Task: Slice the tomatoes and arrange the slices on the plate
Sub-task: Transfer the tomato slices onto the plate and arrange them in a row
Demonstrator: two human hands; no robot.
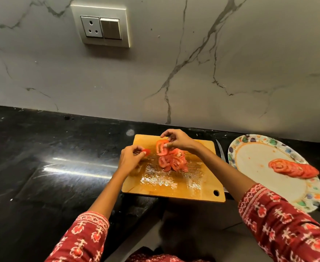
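A wet wooden cutting board [166,184] lies on the black counter. A pile of tomato slices [172,161] sits at its middle. My right hand [176,139] pinches a tomato slice [161,147] lifted just above the pile. My left hand [131,156] holds a small red tomato end piece [146,151] at the board's left edge. To the right, a white plate [257,157] with a colourful rim carries a row of overlapping tomato slices [295,168].
A knife [220,150] lies between the board and the plate, mostly hidden by my right forearm. A marble wall with a socket [100,26] rises behind the counter. The black counter [42,157] stretches out to the left. The plate overhangs the counter's front edge.
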